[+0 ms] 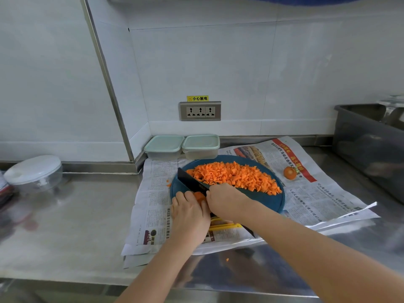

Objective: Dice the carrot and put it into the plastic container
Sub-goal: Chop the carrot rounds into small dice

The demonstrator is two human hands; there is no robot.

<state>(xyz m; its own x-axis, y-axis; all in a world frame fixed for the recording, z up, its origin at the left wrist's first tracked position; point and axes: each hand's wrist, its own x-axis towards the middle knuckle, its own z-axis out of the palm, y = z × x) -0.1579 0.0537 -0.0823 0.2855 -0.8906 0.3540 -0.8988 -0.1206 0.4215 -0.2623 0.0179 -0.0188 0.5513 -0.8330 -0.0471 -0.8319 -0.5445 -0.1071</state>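
Right hand (227, 200) grips knife (189, 181) — left hand (189, 213), fingers (181, 196) curled, pins carrot piece (199, 196).

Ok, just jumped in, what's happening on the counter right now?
A person is dicing carrot on a round blue cutting board over newspaper. The right hand grips a black knife; the left hand steadies the uncut carrot piece beside the blade. A pile of diced carrot covers the board's far side. Two plastic containers sit behind it, lids on.
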